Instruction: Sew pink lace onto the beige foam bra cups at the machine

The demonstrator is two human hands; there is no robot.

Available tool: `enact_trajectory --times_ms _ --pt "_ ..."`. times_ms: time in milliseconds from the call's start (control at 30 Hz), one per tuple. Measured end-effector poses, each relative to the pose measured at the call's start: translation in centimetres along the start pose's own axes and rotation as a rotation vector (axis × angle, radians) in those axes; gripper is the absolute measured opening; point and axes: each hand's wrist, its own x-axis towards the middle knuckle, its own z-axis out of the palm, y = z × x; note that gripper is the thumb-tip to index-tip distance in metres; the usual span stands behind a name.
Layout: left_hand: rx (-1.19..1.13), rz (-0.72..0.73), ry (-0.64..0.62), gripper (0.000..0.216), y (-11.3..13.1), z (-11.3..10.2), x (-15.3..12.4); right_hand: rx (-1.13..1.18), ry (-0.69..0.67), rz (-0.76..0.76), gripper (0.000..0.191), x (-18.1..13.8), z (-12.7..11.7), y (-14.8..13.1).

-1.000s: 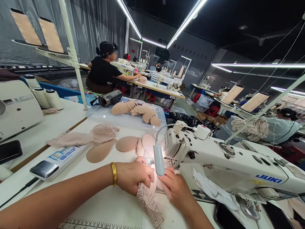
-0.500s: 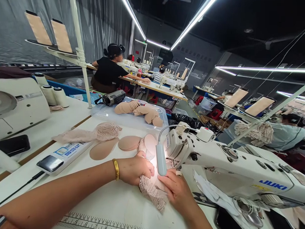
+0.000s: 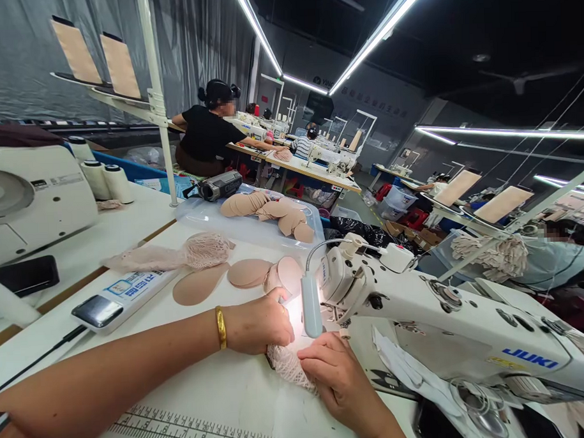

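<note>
White table [image 3: 207, 401] w/ a JUKI sewing machine [image 3: 443, 316] at right, its small lamp [image 3: 311, 306] lit. L hand [image 3: 257, 322], gold bangle [image 3: 221, 327] at the wrist, is curled shut over a pink lace piece [image 3: 287, 363] just before the needle. R hand [image 3: 336, 377] pinches the lace's near end w/ bent fingers. Vs half a sec ago, R hand sits nearer the person & less lace shows.

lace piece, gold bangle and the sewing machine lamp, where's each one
lace piece [image 3: 288, 367], head view, on the bare mesh at its near end
gold bangle [image 3: 221, 327], head view, on the middle of the band
lamp [image 3: 311, 306], head view, on its long pale head
</note>
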Motion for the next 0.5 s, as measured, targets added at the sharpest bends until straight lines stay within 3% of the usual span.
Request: enact_trajectory --times_ms 233,500 --pt "0.155 -0.009 0.029 0.029 0.1 0.9 0.2 -0.069 0.051 0.060 0.028 -0.5 0.4 1.1" --pt "0.197 -0.057 0.162 0.026 0.5 2.5 0.7 -0.233 0.055 0.192 0.040 -1.5 1.2 2.8"
